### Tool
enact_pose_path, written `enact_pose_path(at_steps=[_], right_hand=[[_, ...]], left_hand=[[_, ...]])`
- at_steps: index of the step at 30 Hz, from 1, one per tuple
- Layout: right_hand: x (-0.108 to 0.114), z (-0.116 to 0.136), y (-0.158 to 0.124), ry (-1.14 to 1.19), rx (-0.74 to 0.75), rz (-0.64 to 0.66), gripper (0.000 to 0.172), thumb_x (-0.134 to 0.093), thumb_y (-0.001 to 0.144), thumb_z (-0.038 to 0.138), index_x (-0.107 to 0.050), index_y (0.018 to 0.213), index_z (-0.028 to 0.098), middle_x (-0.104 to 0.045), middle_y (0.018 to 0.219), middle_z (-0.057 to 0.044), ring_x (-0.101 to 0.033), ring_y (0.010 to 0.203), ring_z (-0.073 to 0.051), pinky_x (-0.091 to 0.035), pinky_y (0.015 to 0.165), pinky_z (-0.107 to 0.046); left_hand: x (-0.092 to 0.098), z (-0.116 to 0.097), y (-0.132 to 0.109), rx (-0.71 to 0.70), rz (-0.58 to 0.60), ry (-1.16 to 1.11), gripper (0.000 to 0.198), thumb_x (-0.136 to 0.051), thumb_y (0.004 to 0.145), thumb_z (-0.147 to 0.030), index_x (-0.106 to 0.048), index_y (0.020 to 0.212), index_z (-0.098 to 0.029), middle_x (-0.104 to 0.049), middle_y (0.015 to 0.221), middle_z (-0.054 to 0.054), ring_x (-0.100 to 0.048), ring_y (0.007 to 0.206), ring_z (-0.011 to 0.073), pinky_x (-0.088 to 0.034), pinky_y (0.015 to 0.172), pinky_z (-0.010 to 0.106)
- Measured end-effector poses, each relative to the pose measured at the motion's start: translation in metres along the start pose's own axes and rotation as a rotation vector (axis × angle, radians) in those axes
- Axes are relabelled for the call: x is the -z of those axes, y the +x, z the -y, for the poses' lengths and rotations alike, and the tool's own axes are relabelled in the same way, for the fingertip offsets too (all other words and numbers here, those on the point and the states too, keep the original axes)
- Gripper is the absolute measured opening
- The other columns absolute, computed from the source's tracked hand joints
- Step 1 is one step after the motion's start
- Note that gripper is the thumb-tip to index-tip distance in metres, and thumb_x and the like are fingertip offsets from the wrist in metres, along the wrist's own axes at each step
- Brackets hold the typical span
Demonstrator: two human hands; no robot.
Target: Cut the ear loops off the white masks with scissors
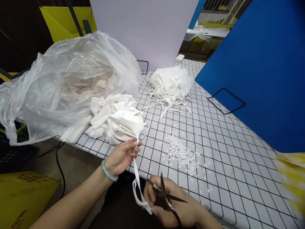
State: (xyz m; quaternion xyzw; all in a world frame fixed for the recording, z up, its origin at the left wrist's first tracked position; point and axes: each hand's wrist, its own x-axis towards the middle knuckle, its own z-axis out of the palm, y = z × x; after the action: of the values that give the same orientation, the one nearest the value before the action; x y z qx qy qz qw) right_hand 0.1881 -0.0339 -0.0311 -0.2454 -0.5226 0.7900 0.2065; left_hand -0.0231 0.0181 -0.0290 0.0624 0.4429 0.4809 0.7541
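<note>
My left hand (124, 156), with a pale green bangle at the wrist, pinches a narrow white fabric strap (136, 171) in front of a heap of white fabric pieces (124, 119). The strap hangs down from the fingers and loops near its lower end. My right hand (171, 197) is closed around a pair of scissors (166, 194), whose dark blades are spread and point away from the strap. Its fingertips touch the strap's lower end. Small white snippets (182, 152) lie scattered on the table to the right of my hands.
The table has a white cloth with black grid lines (221, 149). A second pile of white strapped pieces (170, 84) sits farther back. A large clear plastic bag (71, 73) stands at left. A blue panel (257, 76) and a pale lilac panel (143, 31) border the table. A yellow box (26, 197) is on the floor.
</note>
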Motion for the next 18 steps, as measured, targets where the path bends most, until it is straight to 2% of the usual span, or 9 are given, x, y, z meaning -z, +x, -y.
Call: enact_pose_path(at_steps=[1, 3, 5, 6, 7, 9, 12, 14, 18], right_hand=[[0.005, -0.002, 0.002, -0.011, 0.001, -0.037, 0.024, -0.070, 0.084, 0.026, -0.046, 0.082, 0.022, -0.059, 0.080, -0.002, -0.055, 0.071, -0.015, -0.044, 0.064, -0.029], [0.020, -0.003, 0.016, -0.076, 0.094, -0.269, 0.026, -0.070, 0.086, 0.033, -0.046, 0.085, 0.024, -0.063, 0.093, -0.005, -0.061, 0.087, -0.020, -0.050, 0.076, -0.034], [0.036, 0.002, 0.041, -0.198, 0.238, -0.519, 0.033, -0.077, 0.081, 0.033, -0.048, 0.095, 0.026, -0.061, 0.121, -0.008, -0.059, 0.111, -0.024, -0.049, 0.093, -0.041], [0.043, 0.007, 0.056, -0.267, 0.290, -0.558, 0.039, -0.080, 0.077, 0.031, -0.050, 0.101, 0.027, -0.056, 0.132, -0.008, -0.056, 0.120, -0.026, -0.047, 0.098, -0.043], [0.050, 0.012, 0.071, -0.323, 0.310, -0.530, 0.043, -0.081, 0.074, 0.030, -0.051, 0.105, 0.028, -0.055, 0.134, -0.008, -0.054, 0.122, -0.027, -0.046, 0.100, -0.044], [0.060, 0.026, 0.097, -0.370, 0.338, -0.458, 0.039, -0.080, 0.072, 0.031, -0.055, 0.101, 0.026, -0.062, 0.116, -0.006, -0.059, 0.110, -0.025, -0.049, 0.096, -0.043], [0.070, 0.046, 0.114, -0.326, 0.449, -0.527, 0.025, -0.075, 0.073, 0.028, -0.054, 0.087, 0.024, -0.057, 0.087, 0.000, -0.059, 0.086, -0.019, -0.051, 0.088, -0.041], [0.075, 0.053, 0.108, -0.354, 0.497, -0.557, 0.022, -0.070, 0.074, 0.021, -0.054, 0.088, 0.025, -0.058, 0.090, 0.001, -0.060, 0.089, -0.019, -0.049, 0.093, -0.041], [0.076, 0.050, 0.083, -0.521, 0.354, -0.377, 0.028, -0.065, 0.077, 0.014, -0.057, 0.101, 0.027, -0.063, 0.122, -0.004, -0.058, 0.120, -0.023, -0.043, 0.105, -0.045]], left_hand=[[0.001, 0.001, -0.005, 0.001, 0.011, 0.012, 0.012, -0.071, 0.082, -0.006, -0.063, 0.089, -0.011, -0.068, 0.087, 0.006, -0.054, 0.057, 0.0032, -0.039, 0.045, 0.010], [-0.001, 0.002, -0.017, -0.056, 0.053, 0.068, 0.017, -0.075, 0.081, -0.012, -0.062, 0.092, -0.011, -0.067, 0.084, 0.004, -0.048, 0.053, 0.0015, -0.031, 0.042, 0.010], [-0.009, 0.001, -0.028, -0.104, 0.117, 0.155, 0.025, -0.080, 0.079, -0.018, -0.062, 0.096, -0.012, -0.068, 0.083, 0.003, -0.050, 0.055, 0.0028, -0.033, 0.044, 0.011], [-0.012, 0.000, -0.033, -0.115, 0.151, 0.201, 0.029, -0.082, 0.078, -0.021, -0.063, 0.098, -0.013, -0.068, 0.082, 0.003, -0.051, 0.056, 0.0035, -0.034, 0.046, 0.012], [-0.016, -0.002, -0.036, -0.127, 0.179, 0.247, 0.033, -0.084, 0.076, -0.023, -0.063, 0.100, -0.013, -0.068, 0.081, 0.002, -0.052, 0.057, 0.0043, -0.035, 0.047, 0.013], [-0.018, -0.006, -0.040, -0.159, 0.190, 0.322, 0.040, -0.086, 0.075, -0.026, -0.063, 0.105, -0.014, -0.069, 0.082, 0.003, -0.054, 0.059, 0.0056, -0.038, 0.050, 0.014], [-0.008, -0.009, -0.037, -0.137, 0.147, 0.388, 0.041, -0.084, 0.077, -0.032, -0.063, 0.107, -0.014, -0.070, 0.082, 0.004, -0.052, 0.058, 0.0055, -0.034, 0.049, 0.015], [0.002, -0.008, -0.033, -0.048, 0.164, 0.417, 0.033, -0.082, 0.079, -0.035, -0.065, 0.095, -0.011, -0.067, 0.076, 0.003, -0.048, 0.055, 0.0045, -0.029, 0.046, 0.015], [0.012, -0.004, -0.028, 0.007, 0.196, 0.425, 0.031, -0.080, 0.080, -0.038, -0.062, 0.082, -0.013, -0.063, 0.072, 0.000, -0.049, 0.056, 0.0046, -0.034, 0.050, 0.016]])
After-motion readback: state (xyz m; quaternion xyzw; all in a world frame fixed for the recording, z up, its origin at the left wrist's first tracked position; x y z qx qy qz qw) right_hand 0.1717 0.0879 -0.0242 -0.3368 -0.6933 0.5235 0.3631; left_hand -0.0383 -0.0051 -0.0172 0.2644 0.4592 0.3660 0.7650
